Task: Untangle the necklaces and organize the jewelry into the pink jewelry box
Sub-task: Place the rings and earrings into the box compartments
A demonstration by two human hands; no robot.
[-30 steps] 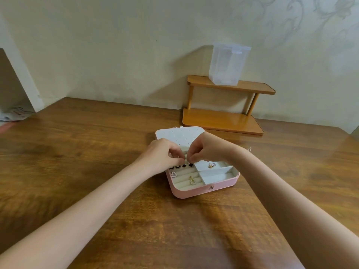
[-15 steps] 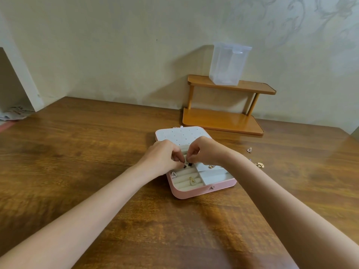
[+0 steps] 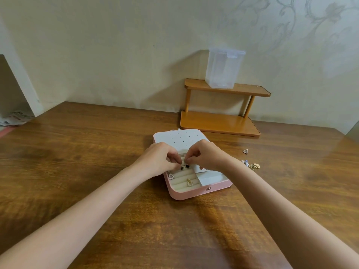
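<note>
Fingertips hide most of a small black-and-silver jewelry piece point(image 3: 184, 166), type unreadable, pinched between curled left hand point(image 3: 161, 159) and curled right hand point(image 3: 206, 156) directly above the open pink rounded-square jewelry box point(image 3: 194, 194), loose trinkets point(image 3: 252, 166) right of the right wrist.

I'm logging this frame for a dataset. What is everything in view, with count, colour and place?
jewelry box: one, pink, open, table centre
gold earring: one, in the box's ring rolls
black-stone piece: one, small, pinched over the box
loose jewelry: small mixed pile, on the table right of the box
wooden shelf: one, orange-brown, against the wall
clear container: one, on the shelf top
table: one, brown wood
left hand; right hand: both pinching the piece
</note>
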